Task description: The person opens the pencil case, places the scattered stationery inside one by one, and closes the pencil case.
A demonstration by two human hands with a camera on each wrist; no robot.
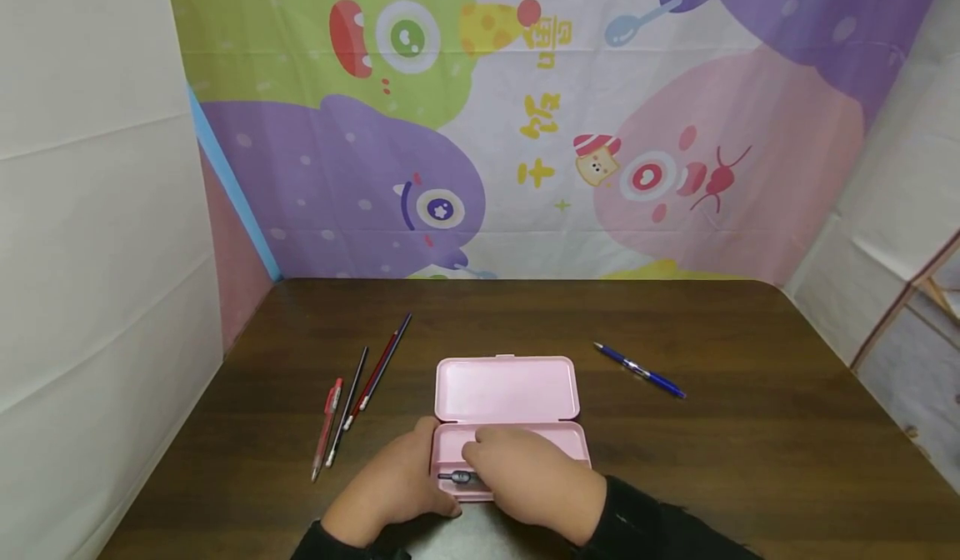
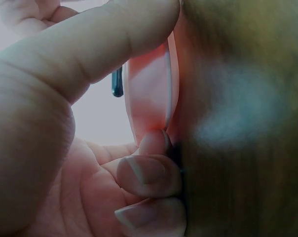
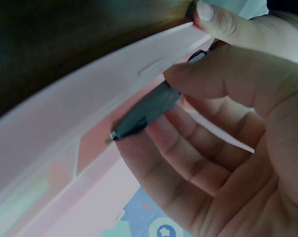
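Observation:
A pink pencil case (image 1: 507,389) lies with its lid folded back on the table in the head view. My left hand (image 1: 401,481) grips the case's left end, thumb near the front corner. The left wrist view shows its fingertips (image 2: 149,170) curled against the pink wall. Over the case's tray, my right hand (image 1: 528,472) pinches a grey drawing compass (image 1: 459,477). The compass's head sticks out to the left of that hand. Its pointed end shows between thumb and fingers in the right wrist view, beside the case's wall (image 3: 104,81).
Left of the case lie a red pen (image 1: 327,431), a dark pencil (image 1: 347,406), a dark red pencil (image 1: 372,379) and another dark pencil (image 1: 387,360). A blue pen (image 1: 640,370) lies to the right on the brown table (image 1: 735,443). A cartoon-printed cloth (image 1: 525,235) hangs behind.

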